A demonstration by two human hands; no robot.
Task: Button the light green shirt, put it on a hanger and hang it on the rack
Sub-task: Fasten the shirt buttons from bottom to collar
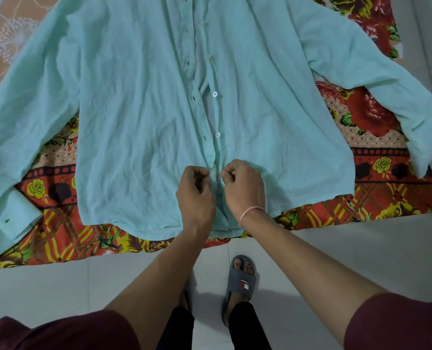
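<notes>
Now, left grip [196, 195] and right grip [244, 188] each pinch a placket edge near the hem of the light green shirt [139, 117], spread on a floral bedsheet [376, 117] mid-frame; lining button squarely to hole should prevent a skewed front.

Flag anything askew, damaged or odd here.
Nothing damaged or spilled. The light green shirt lies creased on the floral bedspread, its placket gaping beside an unfastened white button; left hand and right hand pinch its edges near the hem.
</notes>
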